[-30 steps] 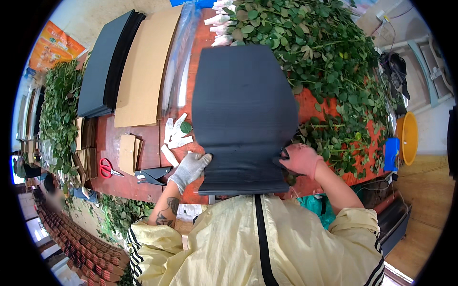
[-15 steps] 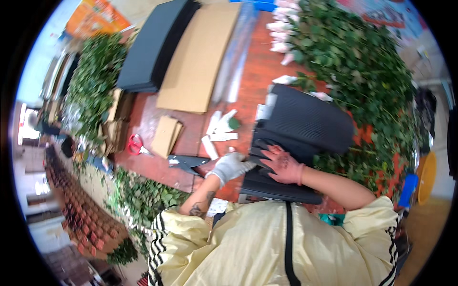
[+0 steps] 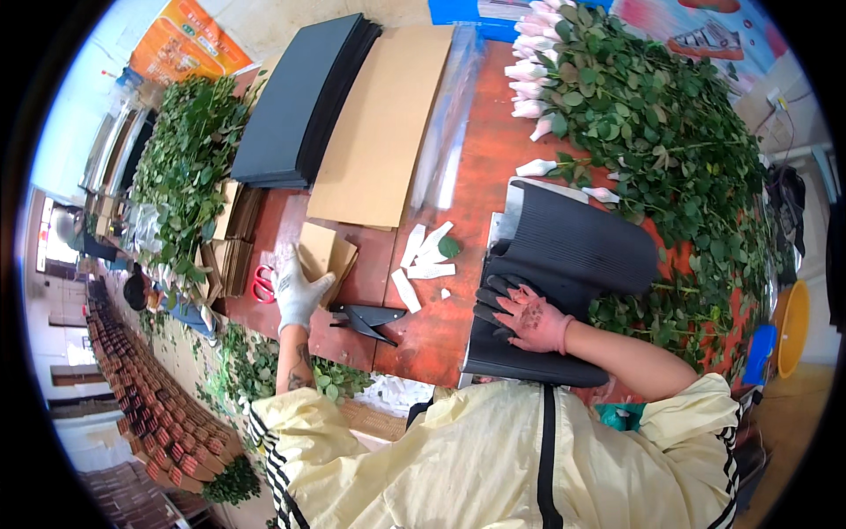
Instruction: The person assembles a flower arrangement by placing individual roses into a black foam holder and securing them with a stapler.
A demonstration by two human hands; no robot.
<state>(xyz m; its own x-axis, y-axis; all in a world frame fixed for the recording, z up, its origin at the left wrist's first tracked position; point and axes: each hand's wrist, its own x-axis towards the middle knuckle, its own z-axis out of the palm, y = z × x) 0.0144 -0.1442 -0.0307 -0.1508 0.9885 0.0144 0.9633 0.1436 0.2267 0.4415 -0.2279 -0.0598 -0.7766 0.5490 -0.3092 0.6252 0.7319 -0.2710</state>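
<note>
My right hand (image 3: pixel 526 319), in a pink glove with dark fingertips, lies spread on a ridged black sheet (image 3: pixel 577 238) that curls over on the table in front of me. To the left, my left hand (image 3: pixel 302 289), in a whitish glove, reaches with fingers apart to the small stack of folded brown cardboard pieces (image 3: pixel 340 261); whether it touches them I cannot tell. Red-handled scissors (image 3: pixel 263 284) lie just left of that hand, partly behind it. A black pointed tool (image 3: pixel 368 321) lies to its right. Several white paper strips (image 3: pixel 430 257) and a green leaf (image 3: pixel 449 247) lie between my hands.
Long-stemmed pale pink roses (image 3: pixel 652 115) heap up at the right. Dark boards (image 3: pixel 300 97) and a large cardboard sheet (image 3: pixel 383 123) lie at the back, beside clear plastic film (image 3: pixel 449 123). More leafy stems (image 3: pixel 189 159) stand left. A yellow basin (image 3: pixel 793 331) is far right.
My left hand has moved left, from beside the black sheet to the small cardboard pieces. My right hand stays flat on the sheet.
</note>
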